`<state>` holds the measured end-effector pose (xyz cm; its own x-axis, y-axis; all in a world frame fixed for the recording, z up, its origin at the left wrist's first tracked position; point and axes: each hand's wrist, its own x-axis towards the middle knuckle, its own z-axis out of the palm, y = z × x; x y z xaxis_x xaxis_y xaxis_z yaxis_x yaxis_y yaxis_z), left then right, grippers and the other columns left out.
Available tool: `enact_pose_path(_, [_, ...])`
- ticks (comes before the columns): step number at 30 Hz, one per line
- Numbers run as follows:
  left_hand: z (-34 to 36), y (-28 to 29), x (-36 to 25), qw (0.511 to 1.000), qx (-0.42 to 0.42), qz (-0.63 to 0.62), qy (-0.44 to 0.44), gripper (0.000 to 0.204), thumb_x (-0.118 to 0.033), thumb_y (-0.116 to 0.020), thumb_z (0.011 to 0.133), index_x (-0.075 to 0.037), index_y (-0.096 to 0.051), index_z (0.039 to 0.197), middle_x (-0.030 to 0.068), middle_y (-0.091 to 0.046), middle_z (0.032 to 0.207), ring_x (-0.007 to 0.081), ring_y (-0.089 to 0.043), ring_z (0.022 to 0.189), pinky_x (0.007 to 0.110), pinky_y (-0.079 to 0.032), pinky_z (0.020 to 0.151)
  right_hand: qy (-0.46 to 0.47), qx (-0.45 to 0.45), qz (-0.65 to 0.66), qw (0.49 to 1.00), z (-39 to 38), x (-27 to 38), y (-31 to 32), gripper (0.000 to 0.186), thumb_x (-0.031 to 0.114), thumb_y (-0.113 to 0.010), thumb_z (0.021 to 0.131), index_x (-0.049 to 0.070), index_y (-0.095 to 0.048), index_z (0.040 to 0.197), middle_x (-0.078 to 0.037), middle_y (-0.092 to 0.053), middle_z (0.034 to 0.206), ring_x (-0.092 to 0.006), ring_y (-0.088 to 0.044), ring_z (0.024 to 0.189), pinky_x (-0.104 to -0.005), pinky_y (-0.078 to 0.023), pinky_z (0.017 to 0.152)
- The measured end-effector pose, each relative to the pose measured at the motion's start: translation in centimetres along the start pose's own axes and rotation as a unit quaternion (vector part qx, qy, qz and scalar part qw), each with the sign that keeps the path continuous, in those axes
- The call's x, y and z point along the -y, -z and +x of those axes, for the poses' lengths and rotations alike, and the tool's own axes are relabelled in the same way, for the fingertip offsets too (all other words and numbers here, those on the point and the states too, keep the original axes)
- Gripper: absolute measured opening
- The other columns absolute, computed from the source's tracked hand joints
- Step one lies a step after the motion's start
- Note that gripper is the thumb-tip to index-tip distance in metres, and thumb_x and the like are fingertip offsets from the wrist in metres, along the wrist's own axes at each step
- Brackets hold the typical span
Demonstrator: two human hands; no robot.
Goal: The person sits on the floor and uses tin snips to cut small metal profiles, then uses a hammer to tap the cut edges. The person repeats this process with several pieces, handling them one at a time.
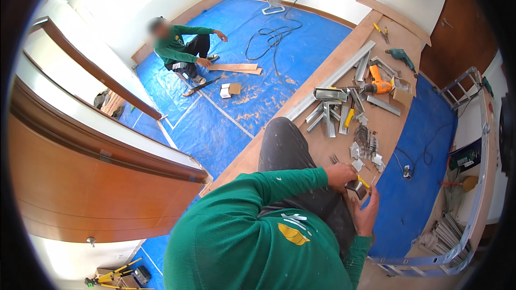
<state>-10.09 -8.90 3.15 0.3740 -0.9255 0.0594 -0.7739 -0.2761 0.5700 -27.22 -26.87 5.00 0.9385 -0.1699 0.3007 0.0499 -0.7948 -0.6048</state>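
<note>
Over there, the left hand (341,176) looks closed around a yellow-handled tool (364,182); the right hand (367,212) curves by a small metal piece (356,187), its grip unclear. On the plywood's (317,149) near end, that metal looks light, stiff, perhaps sharp; better pinched on flat faces.

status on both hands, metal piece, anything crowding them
Left hand, right hand at metal piece and yellow-handled tool. Exact hold unclear. Loose metal brackets close by.
</note>
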Motion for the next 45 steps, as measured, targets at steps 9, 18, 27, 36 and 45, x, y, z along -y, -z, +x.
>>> enact_pose_path(9, [0.7,-0.8,-2.9,0.997,0.061,0.036,-0.014,0.049,-0.033,-0.089,0.066,-0.006,-0.074,0.104,0.0137,-0.07,0.112,0.0353,-0.066,0.112,0.05,-0.053,0.095,-0.07,0.018,0.083,0.994,-2.3,1.2,-1.1,0.056,0.036,-0.064,0.103,-0.003,-0.051,0.142,-0.026,-0.059,0.13,-0.0438,-0.057,0.116,-0.0494,-0.043,0.102])
enact_pose_path(18, [0.7,-1.3,-2.3,0.998,0.065,0.014,-0.021,0.049,-0.03,-0.089,0.065,-0.008,-0.075,0.107,0.012,-0.068,0.115,0.0354,-0.063,0.118,0.051,-0.051,0.097,-0.065,0.018,0.061,0.996,-1.9,2.5,-0.9,0.055,0.039,-0.061,0.105,-0.002,-0.053,0.14,-0.025,-0.06,0.13,-0.0433,-0.056,0.114,-0.0499,-0.042,0.1])
enact_pose_path(27, [-0.8,-0.9,-2.1,0.996,0.014,-0.087,0.004,0.053,-0.028,-0.087,0.068,-0.009,-0.071,0.115,0.0113,-0.066,0.113,0.0337,-0.061,0.118,0.05,-0.048,0.097,-0.086,-0.029,0.066,0.994,-2.7,1.6,-1.6,0.053,0.038,-0.058,0.108,-0.004,-0.054,0.14,-0.026,-0.063,0.128,-0.0422,-0.058,0.119,-0.0484,-0.044,0.104])
enact_pose_path(36, [-2.1,-2.4,-2.5,0.993,-0.02,-0.074,0.091,0.031,-0.018,-0.076,0.077,-0.005,-0.064,0.102,0.0217,-0.071,0.092,0.0444,-0.07,0.094,0.054,-0.055,0.083,-0.158,-0.057,0.208,0.963,-2.6,0.5,-2.4,0.044,0.031,-0.057,0.109,-0.004,-0.056,0.136,-0.021,-0.066,0.119,-0.0303,-0.065,0.101,-0.0402,-0.05,0.091])
enact_pose_path(45, [-2.2,-1.5,-2.9,0.992,0.001,-0.059,0.111,0.025,-0.02,-0.072,0.078,-0.005,-0.067,0.097,0.0216,-0.071,0.083,0.0446,-0.071,0.085,0.056,-0.056,0.077,-0.164,-0.021,0.231,0.959,-1.8,1.1,-1.7,0.04,0.033,-0.058,0.109,-0.001,-0.056,0.13,-0.008,-0.058,0.094,-0.0178,-0.052,0.08,-0.0347,-0.044,0.072])
